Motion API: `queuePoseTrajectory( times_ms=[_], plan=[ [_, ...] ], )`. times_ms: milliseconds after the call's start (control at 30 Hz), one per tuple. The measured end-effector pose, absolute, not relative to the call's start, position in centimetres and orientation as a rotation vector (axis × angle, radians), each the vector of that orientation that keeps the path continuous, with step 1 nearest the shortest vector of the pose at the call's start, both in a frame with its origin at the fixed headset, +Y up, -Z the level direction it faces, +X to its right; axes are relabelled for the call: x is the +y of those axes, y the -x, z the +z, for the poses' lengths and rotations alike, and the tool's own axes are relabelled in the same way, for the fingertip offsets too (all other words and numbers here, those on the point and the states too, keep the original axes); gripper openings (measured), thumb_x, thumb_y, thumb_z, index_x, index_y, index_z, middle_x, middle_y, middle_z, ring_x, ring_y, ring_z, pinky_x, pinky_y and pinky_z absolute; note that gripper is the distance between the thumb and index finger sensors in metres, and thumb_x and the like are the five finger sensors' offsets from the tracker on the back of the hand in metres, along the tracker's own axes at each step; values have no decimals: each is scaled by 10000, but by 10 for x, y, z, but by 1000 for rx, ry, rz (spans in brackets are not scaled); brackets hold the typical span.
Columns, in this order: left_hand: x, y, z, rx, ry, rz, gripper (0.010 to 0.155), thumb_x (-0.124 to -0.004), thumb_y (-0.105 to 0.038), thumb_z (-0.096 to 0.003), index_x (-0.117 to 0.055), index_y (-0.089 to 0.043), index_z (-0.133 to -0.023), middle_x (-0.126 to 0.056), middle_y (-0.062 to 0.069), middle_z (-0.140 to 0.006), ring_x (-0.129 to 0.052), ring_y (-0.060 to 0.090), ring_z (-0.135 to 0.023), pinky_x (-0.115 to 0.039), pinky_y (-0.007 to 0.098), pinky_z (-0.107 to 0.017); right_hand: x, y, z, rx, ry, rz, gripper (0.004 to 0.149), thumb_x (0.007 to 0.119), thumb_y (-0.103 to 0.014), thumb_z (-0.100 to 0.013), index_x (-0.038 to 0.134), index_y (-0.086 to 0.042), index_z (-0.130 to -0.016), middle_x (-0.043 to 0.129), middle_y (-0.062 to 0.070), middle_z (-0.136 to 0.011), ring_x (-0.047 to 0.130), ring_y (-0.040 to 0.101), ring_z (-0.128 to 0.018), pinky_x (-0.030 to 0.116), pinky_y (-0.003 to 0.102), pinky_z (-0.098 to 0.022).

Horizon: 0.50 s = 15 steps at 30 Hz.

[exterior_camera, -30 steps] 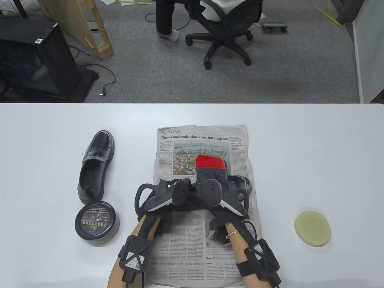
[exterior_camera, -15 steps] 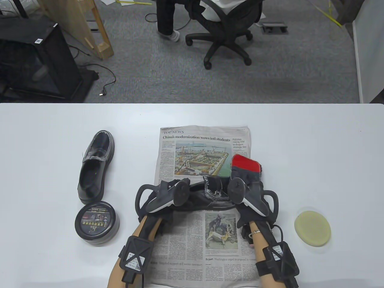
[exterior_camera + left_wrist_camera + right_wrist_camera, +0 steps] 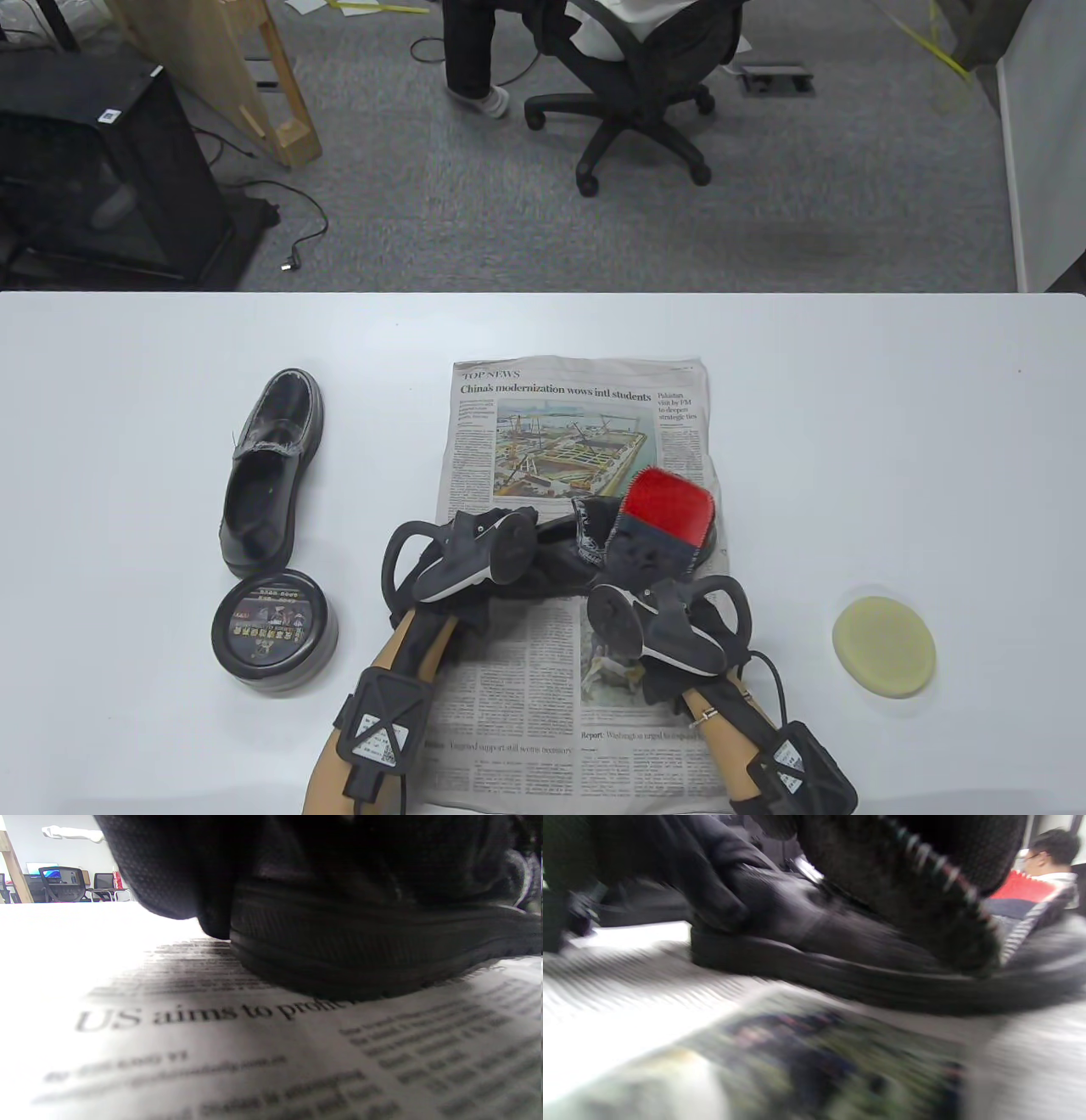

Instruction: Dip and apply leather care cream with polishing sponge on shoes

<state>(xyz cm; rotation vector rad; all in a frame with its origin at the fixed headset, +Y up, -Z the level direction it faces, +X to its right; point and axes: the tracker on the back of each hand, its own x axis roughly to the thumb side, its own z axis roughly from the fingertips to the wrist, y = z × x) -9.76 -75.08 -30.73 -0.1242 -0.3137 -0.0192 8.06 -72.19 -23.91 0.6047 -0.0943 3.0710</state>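
A black leather shoe [image 3: 570, 536] lies crosswise on the newspaper [image 3: 577, 407]. My left hand [image 3: 517, 556] grips its left end; the left wrist view shows gloved fingers [image 3: 178, 866] over the shoe's sole [image 3: 360, 955]. My right hand [image 3: 653, 556] holds a red and dark polishing mitt [image 3: 666, 505] pressed on the shoe's right end, its fingers hidden by the mitt. The mitt's fuzzy underside [image 3: 916, 891] rests on the shoe [image 3: 818, 933] in the blurred right wrist view. The round yellow sponge [image 3: 884, 635] lies untouched to the right. The closed cream tin [image 3: 274, 630] stands at the left.
A second black shoe [image 3: 270, 467] stands on the white table [image 3: 848, 424] just behind the tin. An office chair [image 3: 645, 93] and a black cabinet [image 3: 102, 161] stand on the floor beyond the table's far edge.
My right hand with the mitt swept right past the shoe's end, then came back onto the shoe's right end, the wrist dropping nearer. My left hand and the shoe stayed put.
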Motion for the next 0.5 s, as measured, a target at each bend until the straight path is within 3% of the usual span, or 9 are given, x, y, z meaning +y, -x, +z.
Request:
queuePoseTrajectory(
  times_ms=[133, 300, 500],
  plan=[
    [-751, 98, -308, -324, 131, -12, 833, -808, -638, -315, -648, -327, -1070, -847, -24, -1065, -918, 253, -899, -803, 483, -687, -716, -69, -248, -59, -599, 2912, 559, 487, -374, -653, 569, -36, -1092, 625, 252, -1079, 725, 487, -929, 686, 524, -664],
    [-751, 98, -308, -325, 131, -6, 833, -813, -634, -315, -648, -326, -1071, -848, -22, -1064, -910, 244, -915, -801, 484, -692, -730, -69, -278, 73, -464, 2928, 553, 443, -387, -662, 441, -127, -1150, 434, 161, -1196, 478, 445, -1087, 488, 643, -723],
    [-751, 99, -307, -319, 120, -4, 839, -811, -646, -317, -655, -315, -1072, -864, -10, -1051, -921, 238, -907, -813, 479, -681, -737, -92, -312, 185, -198, 2929, 572, 416, -410, -660, 401, -134, -1161, 416, 152, -1212, 458, 437, -1097, 422, 663, -722]
  ],
)
